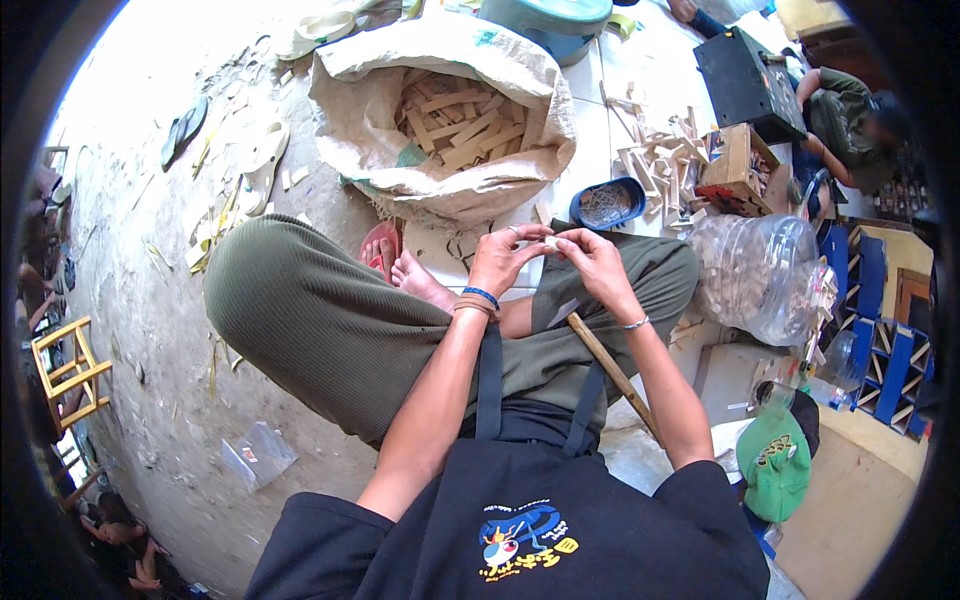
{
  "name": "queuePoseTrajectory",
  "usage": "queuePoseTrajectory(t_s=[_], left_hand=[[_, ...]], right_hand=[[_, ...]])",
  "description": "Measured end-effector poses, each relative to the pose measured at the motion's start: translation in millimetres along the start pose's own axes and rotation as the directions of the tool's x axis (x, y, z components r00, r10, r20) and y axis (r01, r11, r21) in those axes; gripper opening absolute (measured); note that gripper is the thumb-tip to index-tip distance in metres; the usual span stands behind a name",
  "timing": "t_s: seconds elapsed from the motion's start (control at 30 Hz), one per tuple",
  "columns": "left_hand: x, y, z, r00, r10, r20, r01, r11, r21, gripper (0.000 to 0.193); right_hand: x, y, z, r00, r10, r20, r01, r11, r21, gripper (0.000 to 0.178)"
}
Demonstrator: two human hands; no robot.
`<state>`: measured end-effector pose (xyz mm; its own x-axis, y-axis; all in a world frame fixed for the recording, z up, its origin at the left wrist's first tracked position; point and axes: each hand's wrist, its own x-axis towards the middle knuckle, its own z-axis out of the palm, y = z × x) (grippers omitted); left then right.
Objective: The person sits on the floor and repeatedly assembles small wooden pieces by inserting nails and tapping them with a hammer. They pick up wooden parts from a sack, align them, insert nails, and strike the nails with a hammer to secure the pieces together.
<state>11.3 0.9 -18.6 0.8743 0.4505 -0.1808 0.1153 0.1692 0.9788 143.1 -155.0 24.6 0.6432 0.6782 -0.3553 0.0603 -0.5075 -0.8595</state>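
My left hand and my right hand meet above my crossed legs. Both have fingertips pinched together on a small pale piece, too small to make out. Across my lap, under the right forearm, lies a hammer with a wooden handle; neither hand touches it. Just beyond the right hand sits a blue oval container of small thin items, perhaps nails. Farther off, left of it, an open white woven sack holds many flat wooden strips.
Wooden pieces are heaped at the far right beside a wooden box. A big clear plastic jar lies by my right knee. A green cap is at my right. Another person sits at the far right. A yellow stool stands left.
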Motion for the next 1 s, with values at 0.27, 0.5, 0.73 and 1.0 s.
queuePoseTrajectory(t_s=[0.27, 0.5, 0.73, 1.0], left_hand=[[-2, 2, 0, 0.998, -0.056, -0.031, 0.058, 0.997, 0.052, 0.038], [-1, 10, 4, 0.999, 0.010, -0.033, -0.007, 0.997, 0.081, 0.032], [1, 2, 7, 0.999, 0.002, -0.034, 0.000, 0.998, 0.055, 0.020], [-1, -3, 10, 0.998, -0.063, -0.032, 0.057, 0.987, -0.152, 0.015]], right_hand=[[3, 3, 0, 1.000, 0.015, -0.012, -0.015, 0.997, 0.070, 0.027], [0, 4, 1, 1.000, -0.004, -0.010, 0.005, 0.999, 0.051, 0.026], [-3, -2, 2, 1.000, -0.013, -0.020, 0.013, 1.000, -0.002, 0.026], [-4, -10, 1, 0.999, 0.032, 0.012, -0.032, 0.999, -0.013, 0.027]])
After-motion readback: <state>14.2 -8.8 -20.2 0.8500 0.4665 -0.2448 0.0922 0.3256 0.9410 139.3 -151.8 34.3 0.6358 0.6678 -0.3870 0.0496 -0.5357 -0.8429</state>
